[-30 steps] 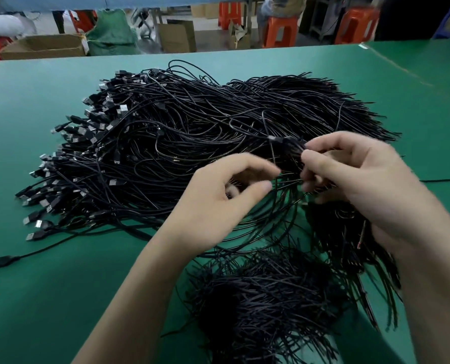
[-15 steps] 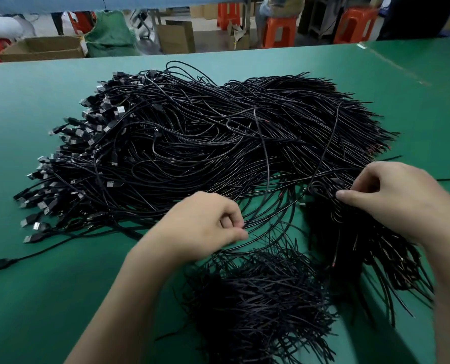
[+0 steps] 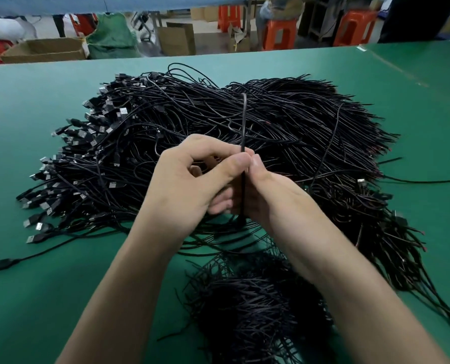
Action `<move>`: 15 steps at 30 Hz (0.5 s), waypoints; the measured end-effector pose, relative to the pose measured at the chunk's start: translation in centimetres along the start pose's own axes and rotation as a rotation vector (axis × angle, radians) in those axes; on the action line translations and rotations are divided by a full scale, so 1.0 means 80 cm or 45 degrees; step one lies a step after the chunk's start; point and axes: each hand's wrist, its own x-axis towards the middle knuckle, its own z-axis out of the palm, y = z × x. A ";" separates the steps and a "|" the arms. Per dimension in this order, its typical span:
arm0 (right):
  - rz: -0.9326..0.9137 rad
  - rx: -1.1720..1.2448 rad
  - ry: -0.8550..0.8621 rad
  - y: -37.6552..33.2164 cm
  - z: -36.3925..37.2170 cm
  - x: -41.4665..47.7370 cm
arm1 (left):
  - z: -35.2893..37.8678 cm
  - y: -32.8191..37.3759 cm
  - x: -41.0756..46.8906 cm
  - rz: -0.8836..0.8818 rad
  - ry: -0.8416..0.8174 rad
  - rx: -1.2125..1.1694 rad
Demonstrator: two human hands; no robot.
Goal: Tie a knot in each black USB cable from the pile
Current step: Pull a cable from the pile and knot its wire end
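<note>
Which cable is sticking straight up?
The cable pinched between the left hand and right hand; it stands upright, while the others lie flat in the pile.

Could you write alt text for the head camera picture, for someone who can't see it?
A person's left hand and right hand pinch one black cable upright between them, over a large pile of black USB cables on a green table. A smaller black heap lies nearer the person; cardboard boxes and orange stools stand beyond.
</note>
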 end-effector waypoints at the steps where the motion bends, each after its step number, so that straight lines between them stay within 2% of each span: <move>1: 0.000 0.110 -0.009 0.000 0.004 0.000 | -0.001 0.001 0.000 0.033 0.017 0.053; 5: 0.079 0.170 0.012 -0.008 -0.004 -0.002 | -0.016 -0.001 0.004 0.314 0.142 0.691; 7: 0.125 0.168 -0.145 -0.012 -0.007 -0.007 | -0.018 -0.001 0.006 0.576 0.060 0.988; 9: 0.191 0.200 -0.382 -0.016 -0.008 -0.013 | -0.014 -0.001 0.007 0.743 -0.077 1.116; 12: 0.215 0.344 -0.633 -0.022 -0.010 -0.021 | -0.015 -0.009 0.005 0.683 -0.216 1.063; 15: 0.142 0.556 -0.640 -0.032 -0.017 -0.023 | -0.013 -0.011 0.000 0.504 -0.315 1.050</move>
